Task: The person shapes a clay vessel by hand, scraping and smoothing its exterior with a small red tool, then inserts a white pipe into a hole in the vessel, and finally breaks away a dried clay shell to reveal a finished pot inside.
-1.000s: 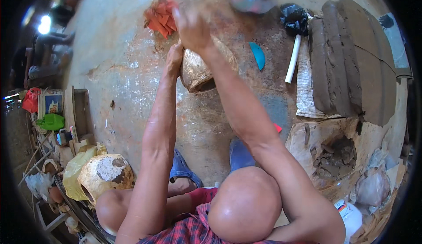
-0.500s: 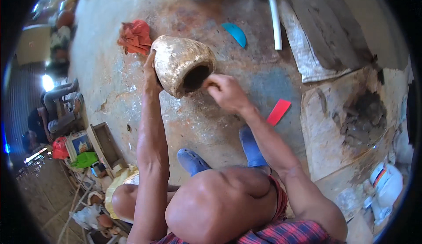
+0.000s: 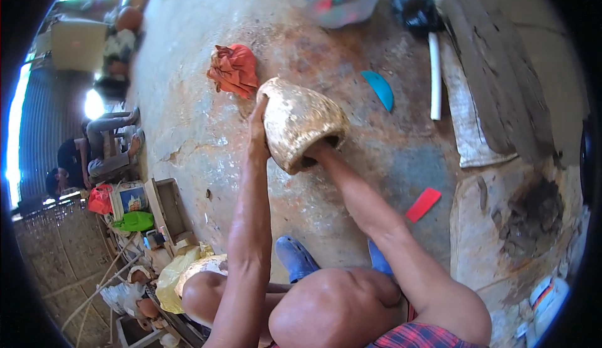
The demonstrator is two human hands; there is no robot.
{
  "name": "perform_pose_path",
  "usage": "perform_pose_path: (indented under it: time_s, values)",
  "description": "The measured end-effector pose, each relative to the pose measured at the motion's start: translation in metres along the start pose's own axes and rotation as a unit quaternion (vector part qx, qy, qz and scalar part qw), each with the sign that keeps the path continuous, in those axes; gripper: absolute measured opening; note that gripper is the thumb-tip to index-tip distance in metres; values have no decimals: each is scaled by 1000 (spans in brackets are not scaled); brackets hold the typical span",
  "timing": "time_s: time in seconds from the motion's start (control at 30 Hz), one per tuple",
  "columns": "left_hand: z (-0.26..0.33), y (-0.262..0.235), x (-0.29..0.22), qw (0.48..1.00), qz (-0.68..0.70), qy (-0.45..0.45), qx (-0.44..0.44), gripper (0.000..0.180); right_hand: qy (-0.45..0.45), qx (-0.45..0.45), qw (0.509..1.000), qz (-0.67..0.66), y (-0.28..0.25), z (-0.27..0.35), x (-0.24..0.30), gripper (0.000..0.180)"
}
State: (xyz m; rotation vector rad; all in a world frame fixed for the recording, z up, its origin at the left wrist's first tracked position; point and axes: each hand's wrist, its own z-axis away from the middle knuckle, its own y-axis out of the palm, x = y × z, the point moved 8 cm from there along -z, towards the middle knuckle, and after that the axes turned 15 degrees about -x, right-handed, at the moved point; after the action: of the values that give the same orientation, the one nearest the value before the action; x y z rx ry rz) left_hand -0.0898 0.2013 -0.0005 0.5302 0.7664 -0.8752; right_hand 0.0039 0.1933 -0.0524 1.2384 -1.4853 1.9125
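The pot (image 3: 300, 122) looks like wet, bumpy clay. The rag (image 3: 233, 69) is soft cloth. The floor (image 3: 188, 116) is rough and patchy.

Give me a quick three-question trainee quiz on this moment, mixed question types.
1. True or false: the right hand is inside the clay pot.
2. Which hand steadies the pot's outer wall?
3. Which thing lies nearest the pot: A. red scraper B. orange cloth C. white stick?

Key: 1. True, it is hidden past the wrist. 2. The left hand. 3. B.
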Motion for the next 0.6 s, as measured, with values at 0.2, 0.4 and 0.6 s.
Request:
perform_pose_path:
  time_s: [0.2,0.4,0.6]
  values:
    - [3,-8,7,999,9,-6,-39,62,12,13,1000,11,18,2,-18,39]
    - [-2,-11,7,999,9,-15,-40,59,6,-6,1000,0,13,-7,-17,41]
    - [-8,0,7,1000,-2,-26,-17,59,3,-40,999,-1,2,-11,-28,43]
